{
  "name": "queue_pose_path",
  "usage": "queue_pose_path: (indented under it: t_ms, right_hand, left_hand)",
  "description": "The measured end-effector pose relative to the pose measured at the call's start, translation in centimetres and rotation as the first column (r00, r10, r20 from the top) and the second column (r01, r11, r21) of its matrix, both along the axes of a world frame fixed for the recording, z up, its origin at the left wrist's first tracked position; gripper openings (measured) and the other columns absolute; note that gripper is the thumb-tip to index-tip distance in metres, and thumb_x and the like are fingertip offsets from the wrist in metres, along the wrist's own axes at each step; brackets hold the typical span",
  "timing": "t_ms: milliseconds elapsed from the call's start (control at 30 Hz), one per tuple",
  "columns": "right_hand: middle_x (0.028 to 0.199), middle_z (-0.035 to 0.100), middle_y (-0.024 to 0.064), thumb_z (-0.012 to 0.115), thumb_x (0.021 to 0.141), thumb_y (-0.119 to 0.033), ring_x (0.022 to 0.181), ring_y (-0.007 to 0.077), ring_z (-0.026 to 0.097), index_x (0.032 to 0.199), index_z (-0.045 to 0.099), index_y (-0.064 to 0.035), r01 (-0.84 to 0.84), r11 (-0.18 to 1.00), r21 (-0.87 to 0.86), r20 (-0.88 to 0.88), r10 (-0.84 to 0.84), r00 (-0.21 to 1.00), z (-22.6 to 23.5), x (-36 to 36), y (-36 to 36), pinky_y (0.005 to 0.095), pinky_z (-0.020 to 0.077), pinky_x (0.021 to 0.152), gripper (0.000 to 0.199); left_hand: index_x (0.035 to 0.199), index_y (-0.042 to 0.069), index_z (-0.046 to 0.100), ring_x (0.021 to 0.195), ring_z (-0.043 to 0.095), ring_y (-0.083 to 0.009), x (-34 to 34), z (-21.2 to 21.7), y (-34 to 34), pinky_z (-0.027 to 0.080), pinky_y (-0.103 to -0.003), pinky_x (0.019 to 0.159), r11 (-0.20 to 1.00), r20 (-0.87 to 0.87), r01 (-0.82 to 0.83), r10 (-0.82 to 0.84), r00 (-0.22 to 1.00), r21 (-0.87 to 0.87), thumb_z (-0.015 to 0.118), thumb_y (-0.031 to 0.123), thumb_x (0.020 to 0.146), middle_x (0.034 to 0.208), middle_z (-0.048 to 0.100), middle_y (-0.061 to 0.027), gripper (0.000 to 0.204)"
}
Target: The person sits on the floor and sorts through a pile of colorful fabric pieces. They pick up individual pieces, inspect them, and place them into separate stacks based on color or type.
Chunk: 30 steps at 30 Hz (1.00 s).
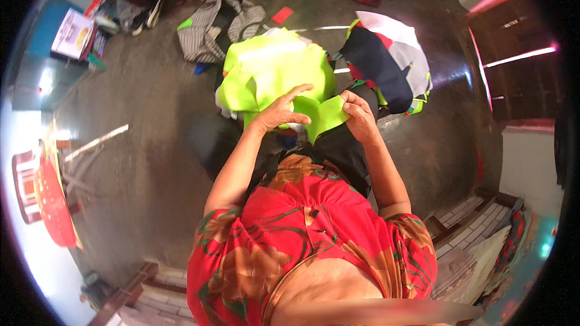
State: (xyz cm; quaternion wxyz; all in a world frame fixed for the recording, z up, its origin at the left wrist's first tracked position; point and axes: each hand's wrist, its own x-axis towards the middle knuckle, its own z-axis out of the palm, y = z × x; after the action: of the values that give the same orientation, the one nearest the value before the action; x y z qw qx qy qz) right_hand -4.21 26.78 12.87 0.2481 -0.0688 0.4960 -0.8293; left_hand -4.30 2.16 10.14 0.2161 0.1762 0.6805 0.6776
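Note:
My right hand (360, 116) pinches the right end of a small neon-green piece of cloth (324, 118), which is bent into a V shape above my lap. At its left end is my left hand (281, 110), with thumb and forefinger spread apart around the cloth's edge and not closed on it. Just beyond my hands lies a heap of larger neon yellow-green cloth (278, 63). To its right sits another pile of cloth, with a navy piece (376, 66) over white, grey and red ones.
A grey checked cloth (208, 27) lies on the floor beyond the heap, near a small red scrap (282, 15). Shoes (154, 13) stand at the far left. A red plastic chair (54, 199) is at the left, and a slatted wooden bench (477, 220) at the lower right.

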Motion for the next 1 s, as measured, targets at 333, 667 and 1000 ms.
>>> queue_pose_path:
  t_ms: [333, 667, 1000]
  right_hand:
    - [0.078, 0.060, 0.0024, 0.052, 0.086, -0.016, 0.073, 0.0113, 0.057, 0.090, 0.058, -0.0021, -0.036, 0.793, 0.608, -0.151, 0.160, 0.975, -2.1, -0.2, -0.5, 0.0269, 0.0438, 0.065, 0.015]
    - [0.080, 0.064, 0.0238, 0.052, 0.086, -0.016, 0.080, 0.0411, 0.063, 0.091, 0.061, -0.0001, 0.278, 0.482, 0.831, -0.464, 0.326, 0.824, -4.8, -2.3, -2.2, 0.0449, 0.0493, 0.068, 0.019]
    - [0.113, 0.061, 0.0177, 0.061, 0.086, -0.017, 0.100, 0.0357, 0.060, 0.109, 0.059, -0.0068, 0.405, 0.384, 0.830, -0.521, 0.275, 0.808, -4.6, -5.7, -4.6, 0.0433, 0.0478, 0.084, 0.025]
  left_hand:
    - [0.120, 0.002, 0.060, 0.097, 0.057, -0.0107, 8.1, -6.3, 0.0, 0.044, -0.028, 0.089, 0.964, 0.371, -0.248, 0.197, 0.908, 0.097, 0.067, 0.010, 0.082, 0.107, 0.065, -0.0020, 0.039]
    - [0.121, 0.001, 0.056, 0.094, 0.056, -0.0139, 7.0, -8.3, -0.5, 0.045, -0.028, 0.085, 0.916, 0.225, -0.380, 0.401, 0.888, -0.130, 0.060, 0.006, 0.083, 0.104, 0.062, -0.0050, 0.038]
    - [0.119, 0.003, 0.052, 0.082, 0.066, -0.0220, 4.7, -12.6, -2.3, 0.052, -0.034, 0.071, 0.695, 0.047, -0.617, 0.677, 0.734, -0.368, 0.065, 0.007, 0.081, 0.098, 0.067, -0.0145, 0.040]
